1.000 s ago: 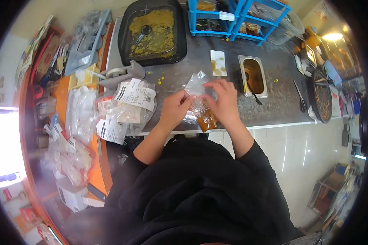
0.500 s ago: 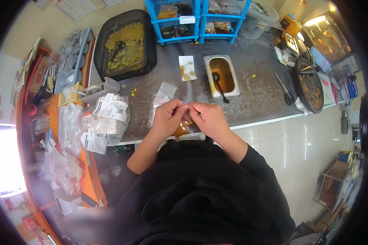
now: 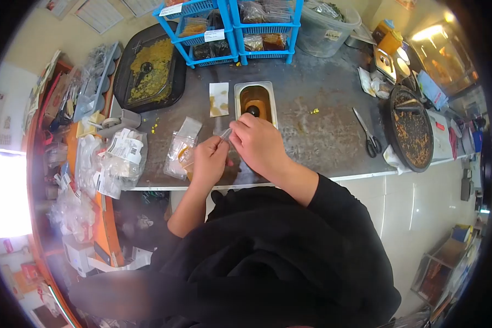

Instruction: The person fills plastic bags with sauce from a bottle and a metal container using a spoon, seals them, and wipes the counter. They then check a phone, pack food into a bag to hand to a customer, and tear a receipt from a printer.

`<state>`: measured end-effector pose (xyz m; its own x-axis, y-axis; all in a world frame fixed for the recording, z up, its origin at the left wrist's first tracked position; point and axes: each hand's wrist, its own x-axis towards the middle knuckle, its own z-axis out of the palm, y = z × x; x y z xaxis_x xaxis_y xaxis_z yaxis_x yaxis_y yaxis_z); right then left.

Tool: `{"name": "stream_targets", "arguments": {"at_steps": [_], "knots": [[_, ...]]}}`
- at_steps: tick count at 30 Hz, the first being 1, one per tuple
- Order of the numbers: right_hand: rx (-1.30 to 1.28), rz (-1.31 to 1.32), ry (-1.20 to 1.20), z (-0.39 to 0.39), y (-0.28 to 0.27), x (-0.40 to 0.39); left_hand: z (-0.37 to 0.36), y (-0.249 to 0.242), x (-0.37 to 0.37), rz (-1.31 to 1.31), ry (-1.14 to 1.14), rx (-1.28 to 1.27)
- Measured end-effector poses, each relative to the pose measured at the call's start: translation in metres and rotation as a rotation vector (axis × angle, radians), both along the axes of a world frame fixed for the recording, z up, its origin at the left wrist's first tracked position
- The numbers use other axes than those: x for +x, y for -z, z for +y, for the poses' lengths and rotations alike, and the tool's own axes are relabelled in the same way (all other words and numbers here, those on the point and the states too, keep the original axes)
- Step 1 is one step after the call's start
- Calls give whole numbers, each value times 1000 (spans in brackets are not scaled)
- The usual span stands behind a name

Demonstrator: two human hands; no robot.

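Note:
My left hand pinches a small clear plastic bag with orange-brown contents, most of it hidden behind the hand. Close beside it, my right hand is closed on the bag's twisted top end, between the two hands. Just beyond my right hand is a metal container of brown sauce with a black ladle in it. Flat clear bags lie on the table to the left of my left hand.
A stained paper lies beside the container. Farther back are a black pan of yellow food and blue racks. Scissors and a round dark tray are at right, wrapped packages at left.
The view has shifted right. My hands have moved slightly apart, my right hand higher than my left, and the bag's top end now shows between them.

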<state>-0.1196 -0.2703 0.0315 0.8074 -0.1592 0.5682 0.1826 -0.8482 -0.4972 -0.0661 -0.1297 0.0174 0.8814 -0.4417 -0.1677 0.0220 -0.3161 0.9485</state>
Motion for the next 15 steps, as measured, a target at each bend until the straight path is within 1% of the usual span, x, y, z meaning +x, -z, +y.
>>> {"name": "stream_targets", "arguments": {"at_steps": [3, 4, 6, 7, 9, 10, 11, 12, 13, 14, 15], "knots": [[-10, 102, -174, -16, -1, 2, 2, -18, 0, -36, 81, 260], [-2, 134, -233, -19, -2, 3, 8, -23, 4, -25, 84, 245], [-127, 110, -396, -23, -11, -1, 21, -33, 14, -4, 109, 224], [-188, 96, -466, -24, -14, -5, 22, -41, 16, -41, 78, 307], [-196, 122, -464, -20, -2, -7, 18, -56, 22, -128, 42, 474], [-200, 134, -452, -19, 0, -7, 19, -53, 28, -174, 60, 532], [-150, 128, -405, -17, -3, -8, 21, -50, 37, -226, 82, 588], [-97, 121, -355, -16, -6, -6, 22, -54, 44, -143, 107, 571], [-22, -30, -371, -15, -2, 1, 21, -56, 46, -50, 133, 565], [54, -180, -385, -14, 3, 6, 13, -58, 43, -66, 118, 437], [155, -90, -404, -17, 0, 5, 4, -61, 40, -73, 102, 313]]}}
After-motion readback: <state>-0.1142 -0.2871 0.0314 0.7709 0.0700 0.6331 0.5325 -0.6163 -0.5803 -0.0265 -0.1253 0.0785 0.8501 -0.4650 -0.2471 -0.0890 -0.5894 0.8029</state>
